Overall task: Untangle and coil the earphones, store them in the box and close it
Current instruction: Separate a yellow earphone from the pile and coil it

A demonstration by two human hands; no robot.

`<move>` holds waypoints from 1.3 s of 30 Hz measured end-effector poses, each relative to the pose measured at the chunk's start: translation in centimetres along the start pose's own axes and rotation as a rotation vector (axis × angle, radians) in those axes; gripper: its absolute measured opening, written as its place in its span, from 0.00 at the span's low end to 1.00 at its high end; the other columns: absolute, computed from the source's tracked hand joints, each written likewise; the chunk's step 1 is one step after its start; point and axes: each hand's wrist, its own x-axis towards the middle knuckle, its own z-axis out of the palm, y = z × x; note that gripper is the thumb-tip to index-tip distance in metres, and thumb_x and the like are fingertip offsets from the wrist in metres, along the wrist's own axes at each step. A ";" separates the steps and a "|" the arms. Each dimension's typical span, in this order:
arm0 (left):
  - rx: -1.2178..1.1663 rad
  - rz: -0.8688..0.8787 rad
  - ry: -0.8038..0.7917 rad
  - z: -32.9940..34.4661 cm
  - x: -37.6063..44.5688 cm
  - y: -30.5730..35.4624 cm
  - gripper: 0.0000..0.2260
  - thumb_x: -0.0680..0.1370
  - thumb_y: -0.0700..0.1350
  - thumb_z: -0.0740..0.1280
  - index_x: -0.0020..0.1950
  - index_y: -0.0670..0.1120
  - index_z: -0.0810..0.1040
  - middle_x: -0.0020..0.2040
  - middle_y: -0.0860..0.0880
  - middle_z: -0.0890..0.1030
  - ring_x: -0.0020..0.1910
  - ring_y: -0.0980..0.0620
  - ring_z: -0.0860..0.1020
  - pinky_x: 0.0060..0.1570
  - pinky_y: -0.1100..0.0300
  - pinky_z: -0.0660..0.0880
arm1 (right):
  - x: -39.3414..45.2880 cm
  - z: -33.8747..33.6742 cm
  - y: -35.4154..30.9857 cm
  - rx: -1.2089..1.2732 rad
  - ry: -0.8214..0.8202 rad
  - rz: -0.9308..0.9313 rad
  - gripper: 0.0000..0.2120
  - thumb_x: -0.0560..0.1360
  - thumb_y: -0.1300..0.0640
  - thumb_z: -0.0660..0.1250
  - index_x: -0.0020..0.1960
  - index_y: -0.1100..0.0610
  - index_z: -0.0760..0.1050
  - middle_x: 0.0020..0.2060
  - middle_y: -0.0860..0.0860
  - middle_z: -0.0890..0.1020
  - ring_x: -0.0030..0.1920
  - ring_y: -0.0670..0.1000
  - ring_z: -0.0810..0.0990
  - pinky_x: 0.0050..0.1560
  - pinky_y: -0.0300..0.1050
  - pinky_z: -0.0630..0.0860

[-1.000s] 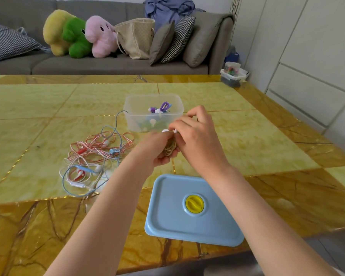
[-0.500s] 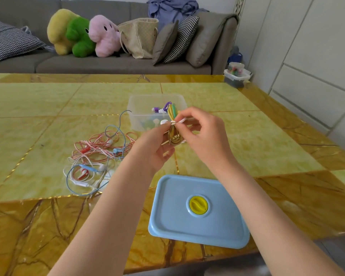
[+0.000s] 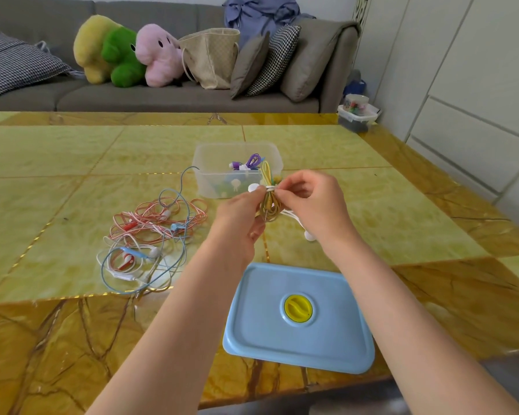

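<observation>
I hold a coiled yellow earphone bundle [image 3: 268, 202], white cord wound round its middle, above the tabletop just before the clear box [image 3: 237, 169]. Purple earphones [image 3: 247, 163] lie inside it. Tangled red, blue and white earphones [image 3: 150, 235] sprawl left; the blue lid [image 3: 297, 319] lies nearest me.

The table [image 3: 72, 151] is yellow-green marble with a brown veined border. The lid [image 3: 297, 339] is pale blue with a yellow knob [image 3: 298, 309]. The box [image 3: 210, 163] is clear plastic. Loose earphones [image 3: 150, 232] are red-and-white striped, blue and white; the held coil [image 3: 268, 205] is yellow-olive. Plush toys [image 3: 123, 52] are yellow, green and pink.
</observation>
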 end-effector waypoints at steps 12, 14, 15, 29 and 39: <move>0.041 0.147 -0.048 0.1 -0.9 0.0 0.07 0.78 0.44 0.66 0.40 0.49 0.77 0.37 0.52 0.75 0.37 0.57 0.72 0.43 0.65 0.68 | -0.7 -0.3 -0.3 0.139 -0.157 0.199 0.08 0.76 0.64 0.64 0.44 0.57 0.80 0.36 0.56 0.79 0.35 0.49 0.76 0.31 0.30 0.73; 0.072 0.152 -0.078 -0.1 -0.8 0.1 0.04 0.78 0.46 0.65 0.45 0.50 0.79 0.40 0.53 0.77 0.40 0.57 0.73 0.44 0.64 0.68 | -0.7 -0.2 -0.3 0.235 -0.178 0.216 0.08 0.77 0.65 0.62 0.47 0.57 0.79 0.38 0.56 0.77 0.36 0.49 0.74 0.35 0.32 0.76; 0.087 0.145 -0.088 -0.2 -0.7 0.2 0.05 0.78 0.47 0.64 0.48 0.49 0.79 0.41 0.53 0.78 0.41 0.57 0.73 0.43 0.65 0.67 | -0.6 -0.2 -0.3 0.252 -0.187 0.225 0.08 0.77 0.65 0.62 0.48 0.58 0.79 0.39 0.56 0.76 0.36 0.49 0.74 0.36 0.33 0.76; -0.005 0.104 -0.041 -1.0 -0.5 0.6 0.07 0.77 0.41 0.66 0.42 0.51 0.71 0.31 0.53 0.75 0.30 0.57 0.70 0.34 0.64 0.65 | -0.8 0.3 -0.6 0.439 -0.241 0.245 0.07 0.76 0.65 0.64 0.48 0.57 0.80 0.37 0.53 0.81 0.34 0.46 0.78 0.35 0.33 0.76; 0.257 0.238 0.009 -1.2 -0.6 0.7 0.06 0.78 0.45 0.65 0.41 0.51 0.76 0.36 0.52 0.76 0.33 0.57 0.72 0.32 0.68 0.68 | -0.6 0.7 -0.5 0.315 -0.127 0.200 0.08 0.73 0.66 0.68 0.39 0.55 0.80 0.28 0.49 0.79 0.27 0.42 0.75 0.33 0.33 0.76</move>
